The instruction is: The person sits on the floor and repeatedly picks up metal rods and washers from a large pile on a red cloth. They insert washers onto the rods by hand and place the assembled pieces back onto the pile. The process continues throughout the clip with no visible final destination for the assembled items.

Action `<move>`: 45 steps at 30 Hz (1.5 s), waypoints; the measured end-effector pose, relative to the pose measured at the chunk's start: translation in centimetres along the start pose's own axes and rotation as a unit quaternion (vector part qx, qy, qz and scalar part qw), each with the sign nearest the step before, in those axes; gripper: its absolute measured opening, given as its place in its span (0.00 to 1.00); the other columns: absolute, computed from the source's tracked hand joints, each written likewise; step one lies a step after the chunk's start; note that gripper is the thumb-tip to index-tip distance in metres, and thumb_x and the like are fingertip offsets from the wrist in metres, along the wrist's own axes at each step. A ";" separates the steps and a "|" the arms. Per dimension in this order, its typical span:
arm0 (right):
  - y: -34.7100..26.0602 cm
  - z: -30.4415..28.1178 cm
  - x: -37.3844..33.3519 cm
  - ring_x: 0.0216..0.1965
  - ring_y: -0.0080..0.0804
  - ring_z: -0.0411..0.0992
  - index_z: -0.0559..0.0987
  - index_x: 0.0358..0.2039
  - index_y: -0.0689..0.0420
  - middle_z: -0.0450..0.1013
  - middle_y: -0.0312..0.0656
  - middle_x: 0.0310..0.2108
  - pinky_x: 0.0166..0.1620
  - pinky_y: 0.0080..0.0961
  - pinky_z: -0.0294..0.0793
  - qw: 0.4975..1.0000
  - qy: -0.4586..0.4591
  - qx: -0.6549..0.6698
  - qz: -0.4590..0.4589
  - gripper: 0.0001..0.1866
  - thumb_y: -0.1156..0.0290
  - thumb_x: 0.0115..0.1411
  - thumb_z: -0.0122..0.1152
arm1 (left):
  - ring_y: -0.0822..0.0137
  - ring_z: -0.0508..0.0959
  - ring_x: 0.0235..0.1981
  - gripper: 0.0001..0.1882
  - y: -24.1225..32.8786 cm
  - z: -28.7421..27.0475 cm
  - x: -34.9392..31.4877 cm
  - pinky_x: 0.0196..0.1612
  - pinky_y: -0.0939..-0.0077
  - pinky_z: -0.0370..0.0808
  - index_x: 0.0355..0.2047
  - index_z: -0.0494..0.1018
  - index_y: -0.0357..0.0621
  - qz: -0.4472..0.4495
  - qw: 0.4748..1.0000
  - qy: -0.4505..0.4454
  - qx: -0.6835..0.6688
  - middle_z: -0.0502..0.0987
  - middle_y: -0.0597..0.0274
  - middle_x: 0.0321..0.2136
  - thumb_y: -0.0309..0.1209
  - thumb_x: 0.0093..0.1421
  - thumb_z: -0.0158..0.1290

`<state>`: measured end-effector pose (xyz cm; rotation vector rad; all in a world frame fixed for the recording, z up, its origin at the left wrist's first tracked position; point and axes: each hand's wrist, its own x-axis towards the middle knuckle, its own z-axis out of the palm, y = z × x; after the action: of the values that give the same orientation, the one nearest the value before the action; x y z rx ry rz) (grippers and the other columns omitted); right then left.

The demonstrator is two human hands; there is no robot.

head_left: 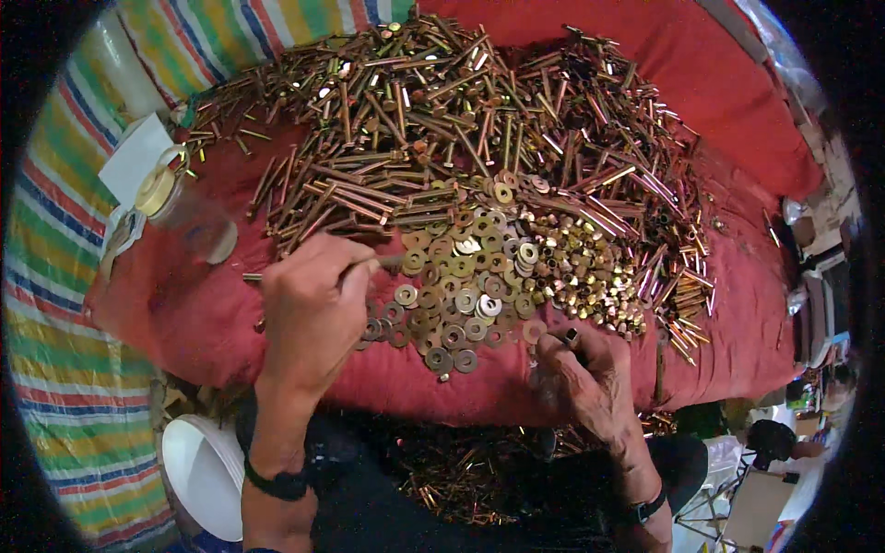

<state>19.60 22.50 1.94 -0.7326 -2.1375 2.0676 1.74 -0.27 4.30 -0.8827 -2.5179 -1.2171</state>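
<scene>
My left hand (313,309) pinches a long bolt (369,267) lying left-right at frame centre, tip toward the washers (461,295), while my right hand (585,373), lower right and nearer them, holds a small dark piece (572,336).

Not much packaging is seen here. A clear plastic jar (189,214) with a pale yellow lid is laid on its side at the left edge of the red cloth (737,101), lid end pointed up and left. Just above it, a white square-ish paper or card (134,157) is placed, partly on the striped sheet (55,304); whether it's a label can't be told. A white round tub (205,475) is parked low on the left, beside the person's left forearm. Over on the far right rim, some boxes and small colourful packs (811,276) are stacked, but they're too blurred and bent by the lens to be made out. No screens or signs are spotted.
</scene>
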 end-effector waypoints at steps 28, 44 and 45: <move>-1.3 -2.6 -0.2 0.20 0.25 0.66 0.78 0.37 0.62 0.72 0.35 0.24 0.24 0.24 0.65 0.984 0.157 0.042 -0.079 0.16 0.62 0.74 0.53 | 0.63 0.85 0.38 0.05 4.9 8.1 -5.3 0.42 0.72 0.81 0.30 0.83 0.36 -0.035 0.929 -0.122 -0.348 0.84 0.55 0.32 0.18 0.53 0.66; -0.9 -0.8 2.2 0.39 0.35 0.74 0.76 0.40 0.65 0.76 0.49 0.39 0.55 0.38 0.77 0.780 0.094 0.605 -0.132 0.20 0.59 0.77 0.49 | 0.70 0.83 0.39 0.06 5.2 7.9 -5.8 0.45 0.77 0.78 0.32 0.85 0.34 -0.174 0.855 -0.140 -0.467 0.84 0.56 0.35 0.17 0.53 0.67; -0.8 -0.9 2.4 0.40 0.35 0.74 0.76 0.40 0.66 0.76 0.49 0.39 0.56 0.38 0.77 0.771 0.094 0.617 -0.128 0.20 0.59 0.77 0.49 | 0.70 0.83 0.38 0.06 5.4 7.8 -5.9 0.45 0.77 0.78 0.32 0.85 0.34 -0.168 0.860 -0.140 -0.462 0.84 0.56 0.35 0.17 0.53 0.67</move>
<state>17.63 24.23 2.13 -0.3506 -0.3878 2.4143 10.22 5.81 0.29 -0.8196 -2.2666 -2.7014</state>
